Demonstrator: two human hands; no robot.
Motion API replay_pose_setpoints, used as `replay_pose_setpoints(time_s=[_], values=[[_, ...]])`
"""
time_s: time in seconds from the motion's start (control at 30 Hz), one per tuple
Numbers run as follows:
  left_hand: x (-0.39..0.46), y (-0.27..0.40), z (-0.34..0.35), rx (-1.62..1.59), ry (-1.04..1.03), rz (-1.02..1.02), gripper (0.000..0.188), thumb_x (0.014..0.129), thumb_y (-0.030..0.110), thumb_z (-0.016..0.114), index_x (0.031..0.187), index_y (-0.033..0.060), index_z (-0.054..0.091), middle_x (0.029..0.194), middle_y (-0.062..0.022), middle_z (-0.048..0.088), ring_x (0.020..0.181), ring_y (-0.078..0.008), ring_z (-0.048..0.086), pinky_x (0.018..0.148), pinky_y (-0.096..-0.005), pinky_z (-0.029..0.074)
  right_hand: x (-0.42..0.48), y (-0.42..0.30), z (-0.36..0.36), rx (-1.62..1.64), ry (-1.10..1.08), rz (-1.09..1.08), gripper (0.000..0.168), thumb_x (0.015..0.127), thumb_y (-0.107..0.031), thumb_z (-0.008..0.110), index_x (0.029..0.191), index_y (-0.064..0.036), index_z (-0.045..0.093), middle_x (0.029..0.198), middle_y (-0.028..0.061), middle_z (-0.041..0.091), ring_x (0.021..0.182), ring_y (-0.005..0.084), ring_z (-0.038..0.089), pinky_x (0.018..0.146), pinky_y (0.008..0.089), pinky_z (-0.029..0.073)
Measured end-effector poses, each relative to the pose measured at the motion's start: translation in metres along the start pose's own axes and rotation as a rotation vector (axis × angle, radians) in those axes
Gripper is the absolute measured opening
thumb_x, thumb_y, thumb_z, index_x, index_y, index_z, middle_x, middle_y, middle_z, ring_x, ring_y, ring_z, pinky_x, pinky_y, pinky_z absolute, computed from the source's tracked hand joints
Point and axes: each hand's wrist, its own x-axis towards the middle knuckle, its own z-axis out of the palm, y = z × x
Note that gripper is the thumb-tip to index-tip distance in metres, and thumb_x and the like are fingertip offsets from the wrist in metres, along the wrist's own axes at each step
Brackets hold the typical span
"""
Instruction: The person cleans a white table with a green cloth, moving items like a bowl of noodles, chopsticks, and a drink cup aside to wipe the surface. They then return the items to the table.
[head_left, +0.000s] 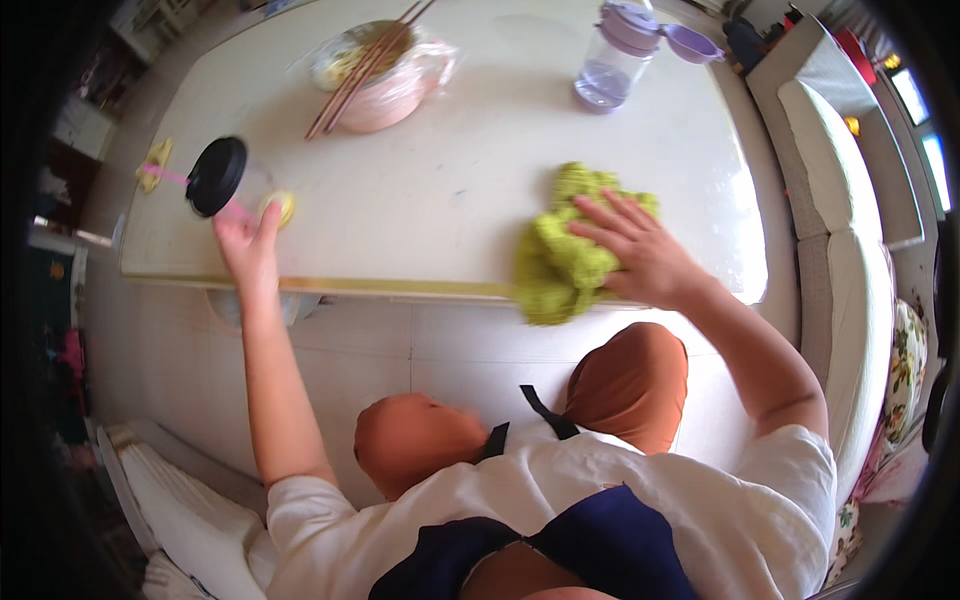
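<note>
My left hand (250, 244) is raised at the table's left front, its fingers around a drink vessel with a black lid (217, 176). A pink straw (166, 175) runs through the lid. The vessel's body is clear or hidden, so its outline is hard to tell. Beside my thumb shows a small round yellow thing (283, 210), too blurred to name. My right hand (637, 251) lies over a bunched yellow-green cloth (559, 255), fingers spread on top and thumb side partly hidden in its folds. Part of the cloth hangs past the front edge of the white table (420, 225).
A pink bowl (382, 105) with plastic film and food stands at the back left, chopsticks (367, 71) across it. A purple-lidded bottle (611, 64) stands at the back right. A crumpled yellowish scrap (155, 165) lies far left. A pale sofa (840, 165) is at right.
</note>
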Motion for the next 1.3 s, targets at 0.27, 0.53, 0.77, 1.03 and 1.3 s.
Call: replay_pose_setpoints(time_s=[0.27,0.53,0.77,1.03,1.3], values=[[-0.053,0.139,0.118,-0.113,0.101,0.375,0.072,0.088,0.014,0.067,0.147,-0.0009,0.03,0.149,-0.0205,0.038,0.135,-0.0328,0.041,0.11,-0.0481,0.033,-0.062,0.244,-0.029,-0.023,0.142,0.615,0.071,0.088,-0.051,0.065,0.147,-0.017,0.043,0.157,0.0154,0.031,0.146,0.0408,0.022,0.119,0.0506,0.023],[0.025,0.151,0.368,-0.097,-0.255,-0.04,0.115,0.069,0.032,0.088,0.151,-0.0062,0.017,0.15,-0.0219,0.036,0.14,-0.0325,0.035,0.115,-0.0408,0.03,-0.038,0.022,0.006,0.27,0.103,-0.181,0.076,0.084,-0.061,0.063,0.142,-0.013,0.048,0.157,0.0131,0.032,0.146,0.0416,0.023,0.118,0.0556,0.022],[0.041,0.142,0.382,-0.289,-0.338,-0.016,0.092,0.066,0.023,0.089,0.137,-0.0025,0.036,0.132,-0.0151,0.054,0.123,-0.0251,0.054,0.102,-0.0374,0.045,-0.022,0.276,-0.015,-0.017,0.329,0.453,0.056,0.098,-0.04,0.055,0.146,-0.013,0.043,0.159,0.009,0.029,0.147,0.0346,0.025,0.118,0.0499,0.024],[-0.052,0.138,0.16,-0.683,-0.146,-0.292,0.065,0.099,0.044,0.049,0.146,0.0022,0.035,0.149,-0.0109,0.039,0.137,-0.0267,0.04,0.115,-0.0446,0.028,0.089,0.11,0.011,0.01,0.348,-0.204,0.064,0.094,-0.042,0.053,0.149,-0.014,0.039,0.158,0.0164,0.03,0.144,0.0384,0.029,0.116,0.0511,0.026],[-0.117,0.188,0.037,0.331,0.08,-0.039,0.112,0.079,0.063,0.068,0.152,-0.0025,0.013,0.14,-0.0207,0.045,0.126,-0.0322,0.047,0.108,-0.0444,0.039,0.085,0.277,-0.015,0.041,0.108,0.233,0.056,0.095,-0.042,0.057,0.146,-0.023,0.043,0.158,0.0094,0.032,0.143,0.0314,0.033,0.117,0.0476,0.027]])
